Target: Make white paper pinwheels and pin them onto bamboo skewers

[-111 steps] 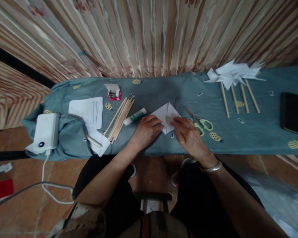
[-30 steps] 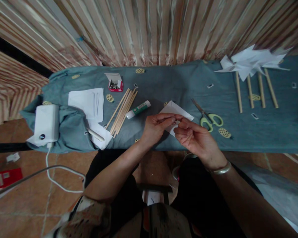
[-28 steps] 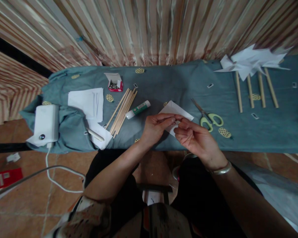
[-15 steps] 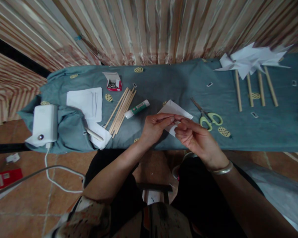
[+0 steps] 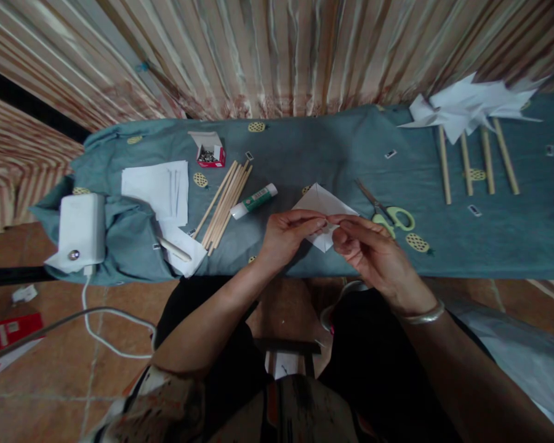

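Mid-frame, our left hand [image 5: 284,237] and right hand [image 5: 367,249] both pinch the folded white paper [image 5: 324,206]; we keep corners aligned, crease firmly against the tabletop [image 5: 305,154].

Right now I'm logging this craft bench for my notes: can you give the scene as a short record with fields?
surface: table under blue-grey cloth
left hand: pinching folded white paper
right hand: pinching the same paper
right of hands: green-handled scissors
left of hands: glue stick, loose wooden sticks, paper stack, pin box
far right: paper pinwheels on sticks
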Motion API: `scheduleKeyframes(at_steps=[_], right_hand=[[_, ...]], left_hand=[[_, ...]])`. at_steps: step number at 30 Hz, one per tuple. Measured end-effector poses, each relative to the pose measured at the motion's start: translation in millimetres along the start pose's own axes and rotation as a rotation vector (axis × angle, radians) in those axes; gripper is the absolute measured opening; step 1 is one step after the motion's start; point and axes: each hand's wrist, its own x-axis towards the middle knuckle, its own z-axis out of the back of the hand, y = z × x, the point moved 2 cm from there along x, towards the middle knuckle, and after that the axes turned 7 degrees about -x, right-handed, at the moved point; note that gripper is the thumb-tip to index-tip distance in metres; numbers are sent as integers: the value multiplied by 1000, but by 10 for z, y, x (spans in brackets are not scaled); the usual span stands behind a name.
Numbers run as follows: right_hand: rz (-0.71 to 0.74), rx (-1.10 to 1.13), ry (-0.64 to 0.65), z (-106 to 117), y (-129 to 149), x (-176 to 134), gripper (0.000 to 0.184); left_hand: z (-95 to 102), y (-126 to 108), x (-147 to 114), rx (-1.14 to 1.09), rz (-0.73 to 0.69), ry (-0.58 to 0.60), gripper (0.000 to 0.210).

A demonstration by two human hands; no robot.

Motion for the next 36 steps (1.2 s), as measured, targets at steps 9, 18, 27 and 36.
scheduleKeyframes(at_steps=[9, 18, 27, 36], right_hand=[[79, -42, -86, 233, 155, 25, 8], [94, -65, -90, 289, 149, 0, 10], [98, -5, -65, 268, 200, -28, 8], [69, -41, -87, 285, 217, -47, 5]], left_hand=[[70, -61, -102, 716, -356, 200, 6], [6, -38, -127, 1196, -488, 383, 19], [2, -29, -143, 1266, -510, 423, 21], [-102, -105, -142, 1450, -535, 506, 28]])
